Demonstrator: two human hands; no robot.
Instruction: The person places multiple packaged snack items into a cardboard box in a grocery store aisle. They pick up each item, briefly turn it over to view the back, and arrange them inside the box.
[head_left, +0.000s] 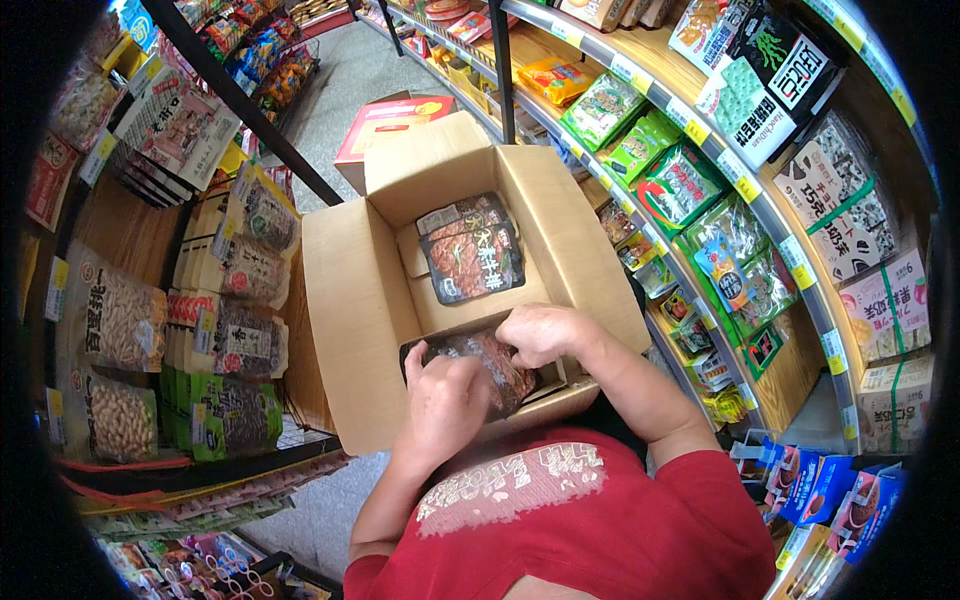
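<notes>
An open cardboard box stands before me with its flaps folded outward. Black printed snack packets overlap in its far half, the front one bearing a picture of meat. Nearer my body, a dark glossy packet lies at the near end of the box, partly hidden by my hands. My left hand is curled over its left side, thumb and fingers at the edge. Across from it, my right hand pinches the packet's right side with bent fingers.
Shelves of bagged nuts and dried goods rise on the left. A curved shelf on the right holds green snack packs and boxed sweets. A red carton sits on the floor beyond the box, beside a black shelf post.
</notes>
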